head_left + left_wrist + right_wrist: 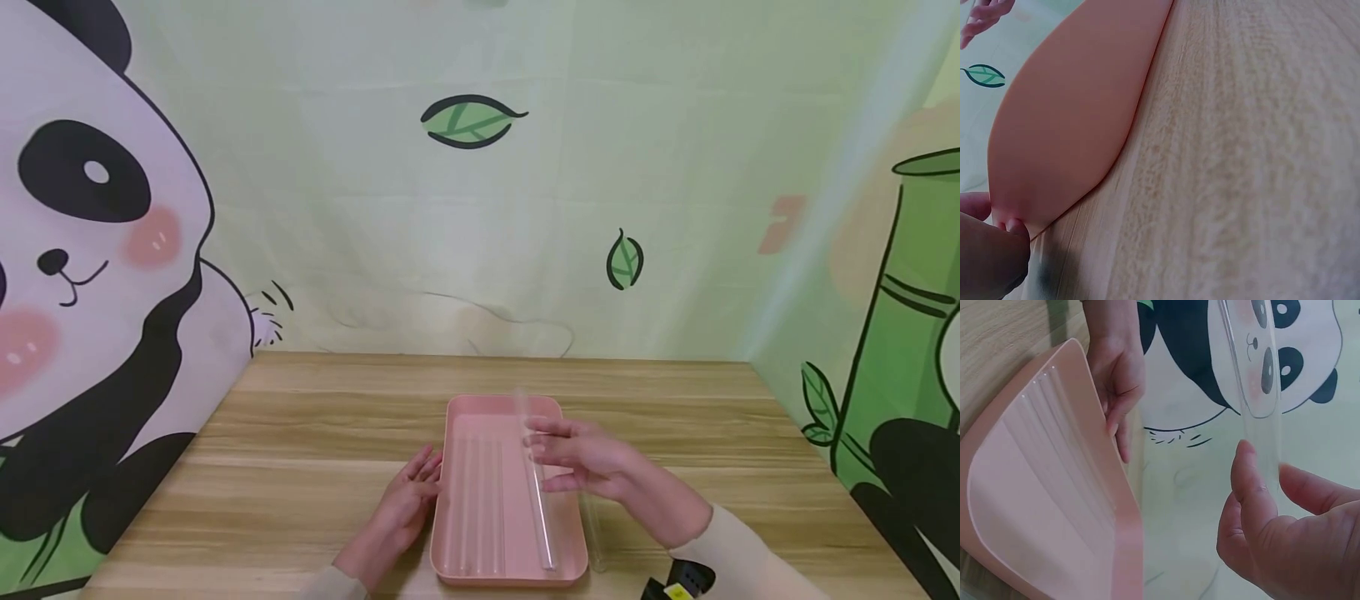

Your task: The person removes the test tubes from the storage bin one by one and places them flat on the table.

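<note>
A clear test tube [537,492] is pinched in my right hand [588,458], tilted over the right half of a pink tray [573,542]. Its rounded end shows in the right wrist view, where thumb and fingers grip the tube [1257,387]. Several similar clear tubes [480,500] lie side by side lengthwise in the tray's left half. My left hand [405,504] rests against the tray's outer left wall. In the left wrist view, fingertips [1018,228] touch that wall [1079,94].
Another clear tube [594,533] lies on the wooden table [337,417] along the tray's right side, partly hidden by the right hand. Behind the table hangs a green backdrop [360,208] with a printed panda and leaves.
</note>
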Tool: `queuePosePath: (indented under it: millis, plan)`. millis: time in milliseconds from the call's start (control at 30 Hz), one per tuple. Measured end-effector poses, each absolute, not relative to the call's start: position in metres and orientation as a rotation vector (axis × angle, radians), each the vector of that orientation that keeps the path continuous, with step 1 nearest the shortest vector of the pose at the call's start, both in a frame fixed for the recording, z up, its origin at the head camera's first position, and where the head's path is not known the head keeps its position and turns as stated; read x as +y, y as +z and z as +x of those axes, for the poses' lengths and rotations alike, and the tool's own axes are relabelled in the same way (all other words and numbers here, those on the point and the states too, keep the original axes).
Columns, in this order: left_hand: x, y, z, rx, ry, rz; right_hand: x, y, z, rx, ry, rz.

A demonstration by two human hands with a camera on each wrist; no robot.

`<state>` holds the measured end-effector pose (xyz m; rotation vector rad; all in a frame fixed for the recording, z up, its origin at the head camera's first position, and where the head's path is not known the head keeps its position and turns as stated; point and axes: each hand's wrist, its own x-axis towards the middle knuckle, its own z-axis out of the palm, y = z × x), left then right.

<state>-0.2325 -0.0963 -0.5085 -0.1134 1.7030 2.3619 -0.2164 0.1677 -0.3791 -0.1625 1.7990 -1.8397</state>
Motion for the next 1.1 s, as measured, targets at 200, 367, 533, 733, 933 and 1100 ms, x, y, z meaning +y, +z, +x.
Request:
queuePosePath:
  millis: [200, 367, 533, 733, 933, 1100]
  plan:
    - [-0.096, -0.508, -0.23, 1.71, 2.352, -0.096, 0.179, -0.377, -0.211, 1.773, -1.844, -0.238]
    - [-0.096, -0.509, -0.231, 1.708, 2.352, -0.099, 0.19, -0.379, -0.207, 1.772, -1.846, -0.264]
    - [-0.096, -0.509, -0.232, 1.702, 2.364, -0.102, 0.2, -0.386, -0.205, 1.79, -1.842, -0.271]
    - [-0.096, -0.51, -0.231, 1.709, 2.359, -0.095, 0.214, -0.393, -0.204, 1.762, -1.873, -0.278]
    - [-0.096, -0.508, -0.231, 1.699, 2.365, -0.088, 0.23, -0.4, -0.203, 1.721, -1.927, -0.256]
    - [-0.096, -0.507, -0.231, 1.703, 2.367, -0.09, 0.242, -0.406, -0.204, 1.723, -1.944, -0.237]
